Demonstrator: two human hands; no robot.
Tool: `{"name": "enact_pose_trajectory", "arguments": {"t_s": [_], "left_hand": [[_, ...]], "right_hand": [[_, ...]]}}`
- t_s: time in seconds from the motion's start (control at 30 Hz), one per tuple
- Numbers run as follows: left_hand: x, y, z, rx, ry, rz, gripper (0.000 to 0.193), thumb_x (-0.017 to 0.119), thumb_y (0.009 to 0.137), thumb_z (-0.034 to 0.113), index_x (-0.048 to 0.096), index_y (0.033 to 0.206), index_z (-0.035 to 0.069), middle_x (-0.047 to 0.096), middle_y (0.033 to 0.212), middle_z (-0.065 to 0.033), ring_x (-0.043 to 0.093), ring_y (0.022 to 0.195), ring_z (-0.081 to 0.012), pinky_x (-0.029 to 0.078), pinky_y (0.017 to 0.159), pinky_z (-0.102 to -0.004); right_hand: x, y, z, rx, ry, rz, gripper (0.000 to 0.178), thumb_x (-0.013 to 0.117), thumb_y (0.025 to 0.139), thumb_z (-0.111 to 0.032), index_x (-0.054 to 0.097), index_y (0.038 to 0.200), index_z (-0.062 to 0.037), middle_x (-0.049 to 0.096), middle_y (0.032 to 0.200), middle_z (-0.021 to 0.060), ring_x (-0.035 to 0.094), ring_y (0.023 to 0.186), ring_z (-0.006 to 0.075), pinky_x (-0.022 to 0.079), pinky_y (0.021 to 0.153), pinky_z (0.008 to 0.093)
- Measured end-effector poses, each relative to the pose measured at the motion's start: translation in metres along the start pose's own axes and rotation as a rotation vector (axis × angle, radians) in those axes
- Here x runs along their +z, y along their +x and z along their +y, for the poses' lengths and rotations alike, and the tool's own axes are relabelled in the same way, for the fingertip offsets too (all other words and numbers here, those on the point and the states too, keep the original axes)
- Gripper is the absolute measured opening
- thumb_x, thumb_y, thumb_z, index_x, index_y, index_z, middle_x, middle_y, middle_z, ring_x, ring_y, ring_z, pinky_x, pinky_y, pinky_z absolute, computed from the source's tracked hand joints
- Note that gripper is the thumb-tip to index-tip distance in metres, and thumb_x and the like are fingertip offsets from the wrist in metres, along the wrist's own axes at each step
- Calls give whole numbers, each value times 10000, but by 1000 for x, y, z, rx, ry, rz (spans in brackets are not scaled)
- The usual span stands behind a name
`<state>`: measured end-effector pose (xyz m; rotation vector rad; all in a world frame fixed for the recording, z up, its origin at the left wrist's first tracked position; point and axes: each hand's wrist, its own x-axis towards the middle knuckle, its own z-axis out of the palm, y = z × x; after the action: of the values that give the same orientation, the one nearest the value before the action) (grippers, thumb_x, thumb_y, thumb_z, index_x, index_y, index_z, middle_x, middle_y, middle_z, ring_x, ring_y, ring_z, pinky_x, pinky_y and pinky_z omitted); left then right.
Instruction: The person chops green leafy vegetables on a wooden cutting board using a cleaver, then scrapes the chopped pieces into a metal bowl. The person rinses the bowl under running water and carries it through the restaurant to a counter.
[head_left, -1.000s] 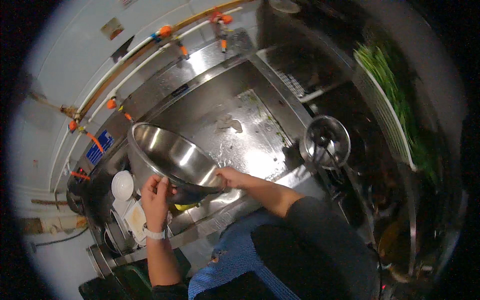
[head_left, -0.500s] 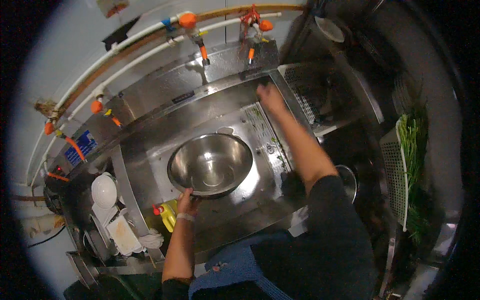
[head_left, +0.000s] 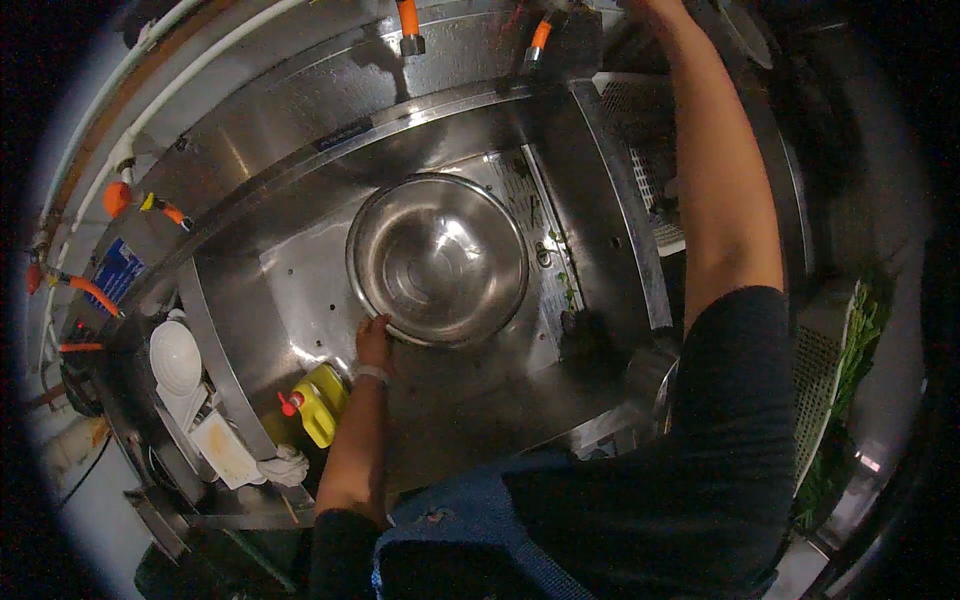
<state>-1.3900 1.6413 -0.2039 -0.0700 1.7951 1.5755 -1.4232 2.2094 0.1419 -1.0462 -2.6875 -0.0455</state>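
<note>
A wide stainless steel bowl (head_left: 440, 260) sits in the metal sink (head_left: 300, 275), its hollow facing up and nothing seen inside. My left hand (head_left: 374, 345) is closed on the bowl's near-left rim, the fingers over its edge. My right arm stretches far up to the top edge of the picture. Only part of my right hand (head_left: 655, 12) shows there, near the wall behind the sink, and its fingers are cut off from view. Nearest to my left forearm stands a yellow jug (head_left: 322, 404) with a red cap.
White dishes (head_left: 176, 358) and a stained tray (head_left: 224, 450) pile up in the left compartment. Orange-ended taps (head_left: 409, 25) hang over the sink's back. A white perforated basket (head_left: 645, 165) is beyond the right divider. Long greens (head_left: 856, 345) lie in another basket (head_left: 815, 395) at far right.
My right hand has gone from the sink's back right corner up toward the wall. The bowl, still held by my left hand, shows rounder and less tilted. The view has shifted.
</note>
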Motion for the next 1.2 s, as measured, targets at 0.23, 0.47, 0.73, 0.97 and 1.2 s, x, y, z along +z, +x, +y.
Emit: {"name": "enact_pose_trajectory", "arguments": {"t_s": [0.23, 0.47, 0.73, 0.97, 1.2], "left_hand": [[-41, 60, -73, -13, 386, -115, 375, 658, 815, 277, 595, 1060, 1, 623, 1022, -96, 568, 899, -228, 443, 829, -346], [68, 80, 9, 153, 522, -40, 402, 548, 898, 266, 547, 1232, 42, 596, 1122, -93, 566, 1001, -232, 450, 876, -336], [193, 99, 100, 0, -37, -412, 387, 401, 965, 387, 541, 1150, 77, 591, 992, -55, 579, 886, -170, 466, 770, -316], [240, 94, 113, -228, -667, -885, 406, 368, 966, 477, 545, 972, 112, 574, 844, -12, 565, 754, -161, 482, 698, -315], [265, 31, 152, -327, -559, -755, 318, 374, 979, 438, 506, 968, 149, 528, 823, 2, 516, 675, -161, 457, 612, -305]], "right_hand": [[102, -75, 12, -5, 804, 639, 494, 679, 841, -255, 520, 1223, 15, 664, 1005, 117, 621, 922, 154, 496, 805, 282], [240, -287, -132, 1020, 2174, -279, 223, 493, 917, -176, 600, 1019, -9, 628, 843, 58, 607, 766, 159, 510, 762, 289], [319, -309, -164, 1092, 2817, 75, 309, 551, 887, -336, 602, 901, -31, 629, 844, 83, 597, 780, 177, 483, 677, 304], [278, -278, -121, 455, 1320, -242, 341, 445, 954, -324, 613, 833, -53, 615, 798, 86, 592, 742, 204, 462, 635, 388], [216, -285, -138, 1094, 1303, 419, 307, 469, 933, -341, 599, 890, -65, 605, 763, 80, 596, 754, 218, 480, 686, 387]]}}
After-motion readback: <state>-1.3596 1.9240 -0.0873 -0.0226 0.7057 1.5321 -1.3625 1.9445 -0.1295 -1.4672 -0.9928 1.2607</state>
